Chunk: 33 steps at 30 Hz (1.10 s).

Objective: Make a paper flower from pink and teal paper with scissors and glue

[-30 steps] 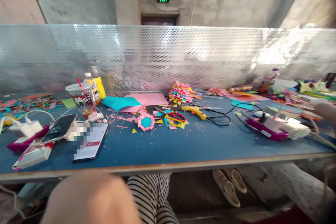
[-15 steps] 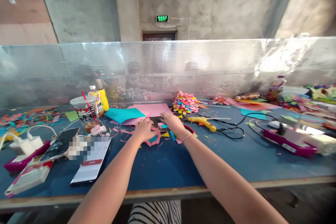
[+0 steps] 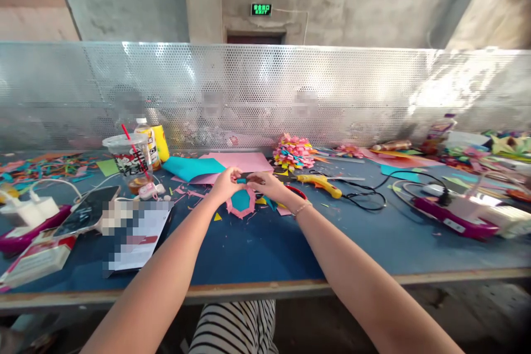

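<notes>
My left hand (image 3: 227, 185) and my right hand (image 3: 267, 185) meet over the middle of the table, fingers bent. A small blue paper piece (image 3: 241, 181) shows between their fingertips, partly hidden. Just below them a many-sided pink paper ring (image 3: 240, 214) lies with a blue centre (image 3: 240, 201). Beyond the hands are pink paper sheets (image 3: 249, 161) and a folded blue sheet (image 3: 193, 168). A red loop (image 3: 299, 192), perhaps a scissor handle, shows behind my right wrist.
A yellow glue gun (image 3: 321, 185) and a ball of folded paper pieces (image 3: 293, 152) sit right of centre. On the left stand a plastic cup (image 3: 130, 160) and bottle (image 3: 147, 141), near phones (image 3: 89, 210). A purple power strip (image 3: 454, 218) lies right. A perforated metal screen (image 3: 352, 99) edges the back.
My left hand has lifted off the pink ring, leaving it more exposed. My right hand has come left from the pink sheet, and both hands now meet around the blue paper piece.
</notes>
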Available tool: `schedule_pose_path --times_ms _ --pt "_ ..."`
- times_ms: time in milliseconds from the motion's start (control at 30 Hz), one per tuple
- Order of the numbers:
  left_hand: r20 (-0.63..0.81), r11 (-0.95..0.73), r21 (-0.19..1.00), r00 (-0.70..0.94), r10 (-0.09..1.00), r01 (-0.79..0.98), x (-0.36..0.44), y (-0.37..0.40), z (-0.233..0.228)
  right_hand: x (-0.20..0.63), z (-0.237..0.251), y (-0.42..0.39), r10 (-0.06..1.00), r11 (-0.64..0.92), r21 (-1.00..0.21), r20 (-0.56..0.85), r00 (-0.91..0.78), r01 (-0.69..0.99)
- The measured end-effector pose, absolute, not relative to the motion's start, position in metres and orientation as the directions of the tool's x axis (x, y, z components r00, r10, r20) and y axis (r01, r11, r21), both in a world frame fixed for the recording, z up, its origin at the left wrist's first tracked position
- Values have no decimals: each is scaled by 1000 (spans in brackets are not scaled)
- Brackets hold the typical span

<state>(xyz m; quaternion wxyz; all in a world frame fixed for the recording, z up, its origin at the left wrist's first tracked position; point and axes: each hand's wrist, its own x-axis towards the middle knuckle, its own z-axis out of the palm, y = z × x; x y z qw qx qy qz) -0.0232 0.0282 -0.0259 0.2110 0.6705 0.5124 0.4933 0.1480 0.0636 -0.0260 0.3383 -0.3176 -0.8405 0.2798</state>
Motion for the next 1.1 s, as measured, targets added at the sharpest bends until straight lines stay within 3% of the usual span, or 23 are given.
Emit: schedule_pose_path --times_ms 100,200,700,867,900,1033,1100 --pt "465 -423 851 -74 882 310 -20 25 -20 148 -25 62 686 634 -730 376 -623 257" --pt "452 -437 873 -24 892 218 -18 20 -15 146 -24 62 705 640 -714 399 -586 284" --pt "389 -375 893 -11 921 247 -20 27 -25 141 -21 59 718 670 -659 458 -525 342" --pt "312 -308 949 -52 949 67 -24 29 -23 157 -10 66 702 656 -694 415 -579 298" --pt "285 -285 958 -86 955 15 -27 28 -21 167 -5 71 717 651 -695 428 -551 307" --pt "117 -133 984 -134 984 -119 -38 28 -18 209 7 92 834 513 -648 532 -148 563" --pt "66 -73 994 -99 993 -76 -41 30 -22 220 5 98 852 436 -562 510 -121 702"
